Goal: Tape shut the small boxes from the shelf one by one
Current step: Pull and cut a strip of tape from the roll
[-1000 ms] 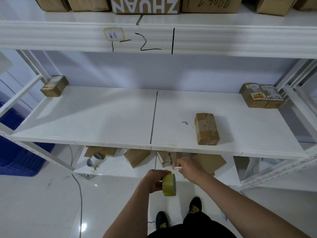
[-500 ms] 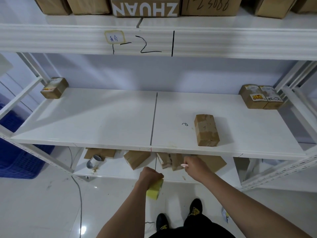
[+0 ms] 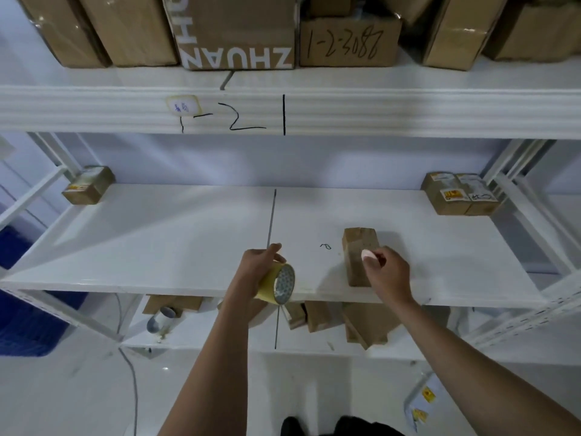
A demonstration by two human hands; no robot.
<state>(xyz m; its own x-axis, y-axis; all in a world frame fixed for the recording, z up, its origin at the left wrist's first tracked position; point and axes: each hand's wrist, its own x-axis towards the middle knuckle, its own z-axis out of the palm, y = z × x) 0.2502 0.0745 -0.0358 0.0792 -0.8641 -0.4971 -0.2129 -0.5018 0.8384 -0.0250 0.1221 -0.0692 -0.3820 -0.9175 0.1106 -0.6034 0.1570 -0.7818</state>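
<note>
Shelf (image 3: 157,247): white, middle level of a white metal rack, a dark seam running front to back at its centre

Box (image 3: 358,256): small, brown cardboard, lying right of the seam, near the shelf's front edge; a small dark scribble on the shelf just to its left

Right hand (image 3: 385,272): over the box's near right part; fingers (image 3: 371,259) curled together around a small pale object (image 3: 366,254) pinched at the tips; whether the hand touches the box cannot be told

Left hand (image 3: 256,267): at the front edge of the shelf, just left of the seam; fingers wrapped around a tape roll (image 3: 278,283), thumb on top

Tape roll: yellowish, held on edge, its open side turned toward the camera and right; well apart from the box

Far left corner of shelf: one small labelled box (image 3: 88,185)

Far right corner of shelf: two small labelled boxes (image 3: 460,193) side by side, touching

Upper shelf: row of larger cartons (image 3: 239,29), one printed "ZHUAN" upside down, one marked by hand "1-2-3088"; the shelf's front edge marked "1-2"

Lower shelf: several brown boxes (image 3: 367,325) lying at angles, and a grey-white cylinder (image 3: 160,319) at the left

Floor: pale, glossy; blue crate (image 3: 25,325) at far left
</note>
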